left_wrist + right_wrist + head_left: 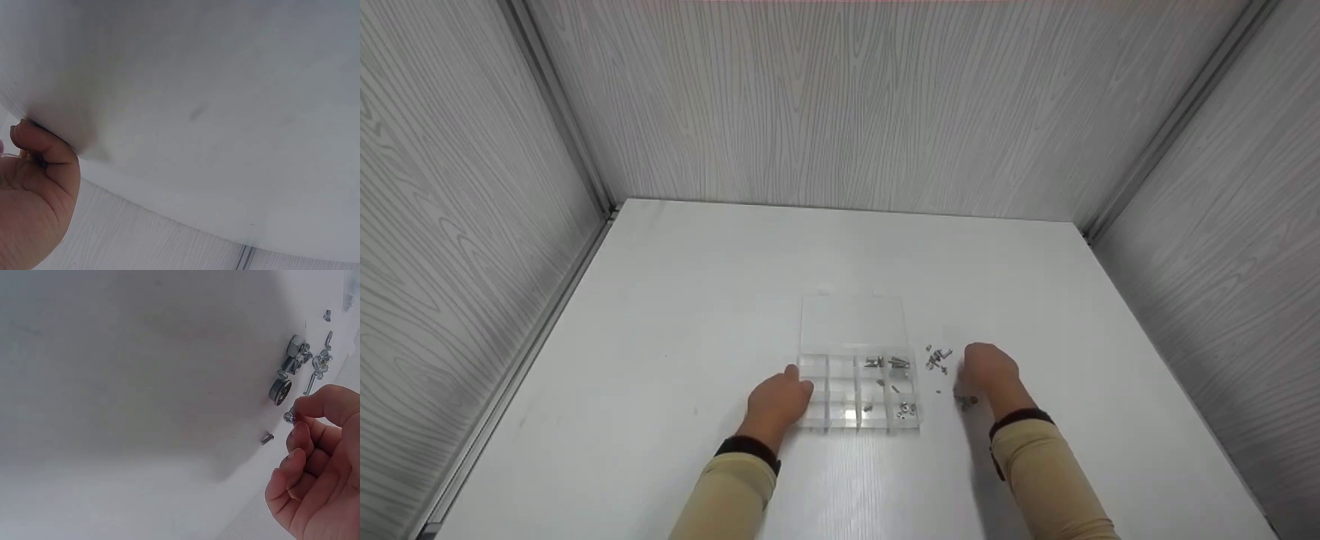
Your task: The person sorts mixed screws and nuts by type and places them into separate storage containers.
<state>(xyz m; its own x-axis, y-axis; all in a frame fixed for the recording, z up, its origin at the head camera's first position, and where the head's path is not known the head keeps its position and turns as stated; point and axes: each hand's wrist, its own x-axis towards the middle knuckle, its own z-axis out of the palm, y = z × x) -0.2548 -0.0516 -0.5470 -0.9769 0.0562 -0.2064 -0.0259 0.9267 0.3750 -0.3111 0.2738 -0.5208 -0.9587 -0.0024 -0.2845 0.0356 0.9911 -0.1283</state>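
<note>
A clear plastic compartment box lies on the white table with its lid folded back. My left hand grips the box's left edge; in the left wrist view the curled fingers of that hand hide most of the edge. Over the table to the right of the box, my right hand pinches a small screw between thumb and index finger, only its shiny head showing. Near these fingertips lie nuts and small screws. Several screws and nuts sit in the box's right-hand compartments.
A loose pile of screws lies between the box and my right hand. One small screw lies apart from the others. Wood-grain panels enclose the table at the back and both sides.
</note>
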